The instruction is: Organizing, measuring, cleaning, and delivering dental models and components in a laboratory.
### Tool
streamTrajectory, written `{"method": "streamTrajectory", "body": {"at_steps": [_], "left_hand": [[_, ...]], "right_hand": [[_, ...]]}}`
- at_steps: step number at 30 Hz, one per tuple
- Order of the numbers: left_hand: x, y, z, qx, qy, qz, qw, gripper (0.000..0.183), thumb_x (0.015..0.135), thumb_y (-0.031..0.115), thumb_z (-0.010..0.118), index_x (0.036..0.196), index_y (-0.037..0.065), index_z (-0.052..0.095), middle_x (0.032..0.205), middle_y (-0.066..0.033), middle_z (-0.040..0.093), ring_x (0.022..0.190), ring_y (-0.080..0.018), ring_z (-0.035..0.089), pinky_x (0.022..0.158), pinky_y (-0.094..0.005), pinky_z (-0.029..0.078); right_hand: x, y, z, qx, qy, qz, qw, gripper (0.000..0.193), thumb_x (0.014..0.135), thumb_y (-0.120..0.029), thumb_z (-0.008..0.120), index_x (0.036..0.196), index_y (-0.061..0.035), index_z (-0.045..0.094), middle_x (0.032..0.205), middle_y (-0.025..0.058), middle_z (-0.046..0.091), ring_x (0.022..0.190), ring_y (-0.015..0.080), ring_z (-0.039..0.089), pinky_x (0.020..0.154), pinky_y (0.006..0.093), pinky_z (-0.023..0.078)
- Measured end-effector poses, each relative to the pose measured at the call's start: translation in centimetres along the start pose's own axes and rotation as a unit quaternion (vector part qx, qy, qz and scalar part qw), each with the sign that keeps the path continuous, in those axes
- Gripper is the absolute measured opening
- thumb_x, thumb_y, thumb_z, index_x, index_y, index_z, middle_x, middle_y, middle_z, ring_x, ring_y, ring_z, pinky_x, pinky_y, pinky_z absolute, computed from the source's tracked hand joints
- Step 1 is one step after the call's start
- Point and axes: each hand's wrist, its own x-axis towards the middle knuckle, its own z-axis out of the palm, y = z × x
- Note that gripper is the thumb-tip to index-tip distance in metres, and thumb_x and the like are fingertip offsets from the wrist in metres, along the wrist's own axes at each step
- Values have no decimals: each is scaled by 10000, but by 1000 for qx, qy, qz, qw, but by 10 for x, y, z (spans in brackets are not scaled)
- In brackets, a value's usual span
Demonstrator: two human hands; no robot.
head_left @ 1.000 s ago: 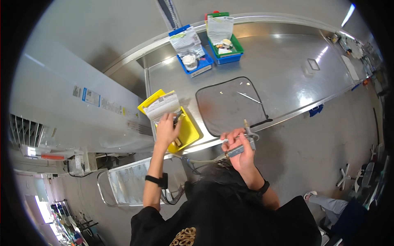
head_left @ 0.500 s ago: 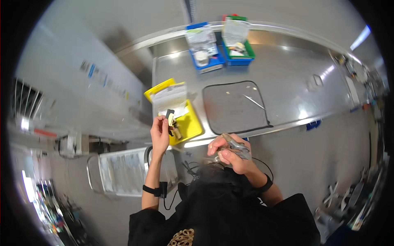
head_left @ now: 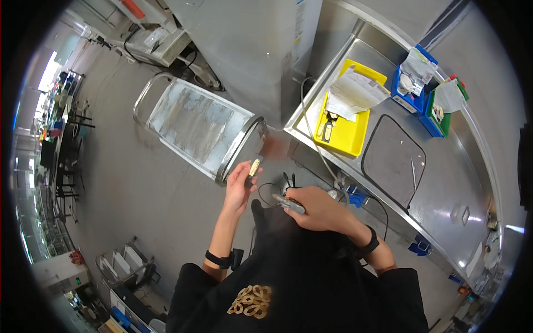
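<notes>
My left hand pinches a small dark piece with a cream-gold strip between thumb and fingers, held up over the floor beside a metal cart. To its right, my right hand is closed around a grey plier-like hand tool, whose tip points left toward my other hand. The tool and the piece are apart. Beyond my hands, a yellow tray on the steel counter holds a creased paper sheet and dark parts with cream strips.
A metal cart stands ahead to the left, near a tall pale cabinet. On the steel counter lie a black-edged mat, a thin silver tool, a blue bin and a green bin. Cables hang below the counter's edge.
The view has swung left, bringing the cart and floor to the middle. My left hand has left the yellow tray with its piece; my right hand has turned, bringing the tool's tip leftward.
</notes>
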Motion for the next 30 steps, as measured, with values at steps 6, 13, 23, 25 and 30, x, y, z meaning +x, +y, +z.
{"method": "streamTrajectory", "body": {"at_steps": [6,13,23,25,30], "left_hand": [[1,-1,1,-5,-11,-27,1000,290,1060,228,507,1281,47,559,1059,-79,680,712,-65,481,564,-197,373],[11,7,36,-88,-116,-26,989,308,1076,197,476,1310,-1,511,1131,-132,634,770,-103,490,636,-234,432],[2,14,70,-26,-90,-15,996,343,1077,240,491,1323,3,520,1165,-149,671,716,-136,562,613,-255,464],[1,14,65,42,-79,1,996,319,1073,223,497,1301,15,576,1107,-108,709,660,-98,556,617,-232,437],[-1,9,47,133,-107,3,985,336,1076,241,496,1301,-1,558,1065,-98,712,594,-51,422,541,-204,353]], "right_hand": [[13,5,3,-53,17,33,998,203,872,-202,674,965,-31,618,818,213,666,839,445,636,739,520,495],[5,-2,-11,-34,13,58,998,175,855,-180,685,934,-30,639,809,216,658,806,445,630,704,499,483],[-6,1,-19,-36,63,58,996,197,843,-193,702,981,-61,654,871,184,681,871,435,622,771,493,488],[-7,9,-17,-31,95,19,995,155,839,-156,703,922,-41,639,788,192,647,790,425,619,696,473,473],[-12,14,-24,-27,104,-1,994,137,832,-113,709,869,-15,621,723,202,614,721,421,609,624,445,458]]}}
